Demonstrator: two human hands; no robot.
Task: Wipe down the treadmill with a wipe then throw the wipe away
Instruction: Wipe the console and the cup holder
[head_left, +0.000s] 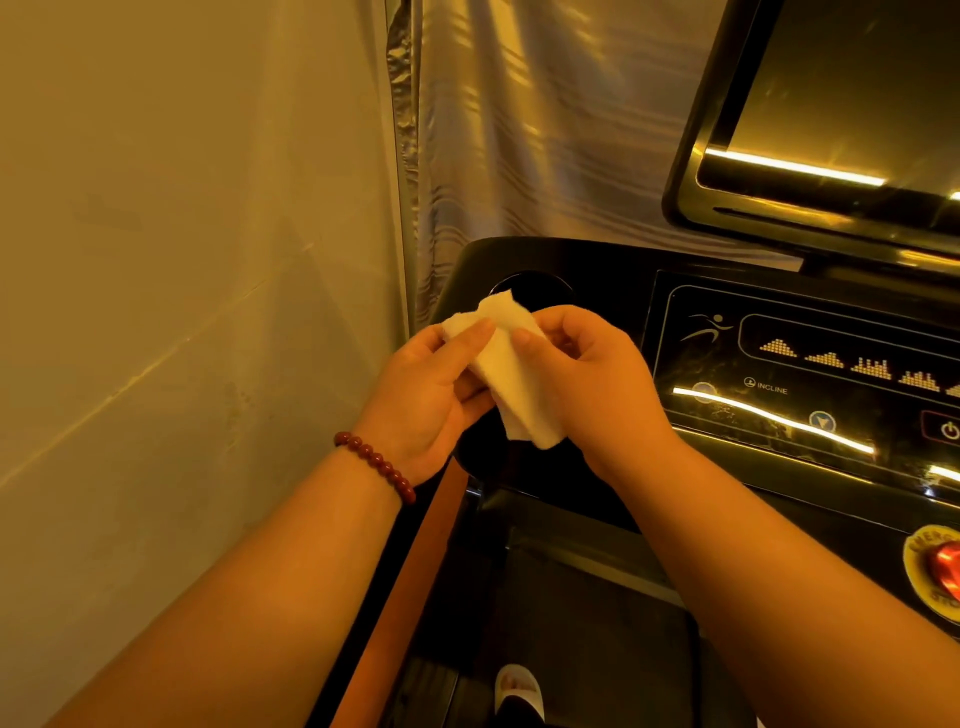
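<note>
Closest of all, a foot in a white slipper stands on the dark belt. Two bare arms reach up from the bottom, and the left wrist wears a string of red beads. Both hands hold the white wipe up in the air, just in front of the left corner of the treadmill. The left hand pinches one side of the wipe with thumb and fingers. The right hand pinches the other side. The wipe is folded and looks soft and floppy. It hangs between the hands and does not seem to touch the treadmill. Just behind it is a round cup hole. To the right is the shiny black button panel with the word INCLINE and little yellow hills. A red stop button sits at the right edge. Higher up is a big dark screen. A striped curtain hangs behind, next to a plain wall. I think the person is getting the wipe ready, opening it or folding it. I cannot tell how much of the treadmill is clean. Next, one hand needs to lay the wipe flat on the black top and press down. Then it should rub gently across the panel so no buttons get pushed.
</note>
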